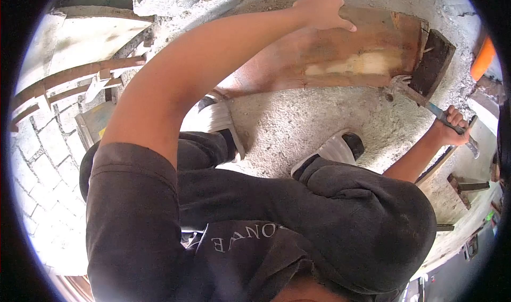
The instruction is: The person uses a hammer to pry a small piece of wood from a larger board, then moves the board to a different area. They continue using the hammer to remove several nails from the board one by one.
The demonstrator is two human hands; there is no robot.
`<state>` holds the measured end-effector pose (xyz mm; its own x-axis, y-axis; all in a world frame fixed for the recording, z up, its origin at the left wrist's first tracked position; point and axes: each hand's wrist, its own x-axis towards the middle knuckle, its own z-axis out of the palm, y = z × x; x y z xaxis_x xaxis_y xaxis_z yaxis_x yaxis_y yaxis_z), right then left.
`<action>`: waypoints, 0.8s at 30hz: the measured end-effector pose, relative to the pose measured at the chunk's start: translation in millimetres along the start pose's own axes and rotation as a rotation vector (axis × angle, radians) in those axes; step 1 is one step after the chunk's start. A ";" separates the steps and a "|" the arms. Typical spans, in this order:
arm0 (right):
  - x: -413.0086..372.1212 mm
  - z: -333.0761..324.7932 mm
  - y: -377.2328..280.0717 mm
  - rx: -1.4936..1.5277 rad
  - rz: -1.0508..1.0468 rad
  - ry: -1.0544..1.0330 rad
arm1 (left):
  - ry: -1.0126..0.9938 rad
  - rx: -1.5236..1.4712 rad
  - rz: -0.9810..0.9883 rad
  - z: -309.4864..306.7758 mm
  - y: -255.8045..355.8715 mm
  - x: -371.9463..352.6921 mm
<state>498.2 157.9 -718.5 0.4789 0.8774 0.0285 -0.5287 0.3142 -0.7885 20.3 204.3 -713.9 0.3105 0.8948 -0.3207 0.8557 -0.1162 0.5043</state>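
A long brown wooden board [330, 51] lies on the rough ground in front of my feet. My left hand [319, 10] is at its far edge, the thumb on the board's face and the other fingers curled, their tips out of sight. A claw hammer [437, 112] is gripped by the handle in my right hand [453, 129]. Its claw head is close to the near right corner of the board, beside a dark wood block [434, 62] set across the board's end. Splintered wood shows where the board and block meet.
My shoes [336, 147] stand on the gritty concrete ground [277, 121] just short of the board. A pale sack [181, 1] lies at the top left. Wooden frame pieces [80, 78] are on the left, with more planks [452, 195] at the right. An orange object [483, 57] stands far right.
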 end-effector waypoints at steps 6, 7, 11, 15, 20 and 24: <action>-27.9 24.6 -3.6 -0.054 -0.071 0.071 | -0.004 0.001 -0.028 -0.2 5.4 -4.7; -30.6 23.7 -4.0 -0.047 -0.083 0.051 | -0.008 0.000 -0.031 1.6 5.6 -5.0; -42.3 31.6 -7.0 -0.078 -0.108 0.054 | -0.014 0.013 -0.059 0.9 6.9 -6.1; -73.8 61.4 -9.5 -0.165 -0.171 0.151 | -0.064 -0.018 -0.069 -6.7 13.1 -9.0; -89.2 60.0 -6.7 -0.345 -0.268 0.057 | 0.052 0.008 -0.078 3.4 11.5 -13.6; -62.5 58.6 -13.6 -0.209 -0.112 0.082 | 0.014 0.009 -0.076 -8.7 26.2 -13.9</action>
<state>434.4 120.0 -673.5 0.5859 0.8064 0.0801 -0.3169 0.3190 -0.8932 34.8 192.5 -689.3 0.2391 0.9069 -0.3468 0.8802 -0.0516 0.4718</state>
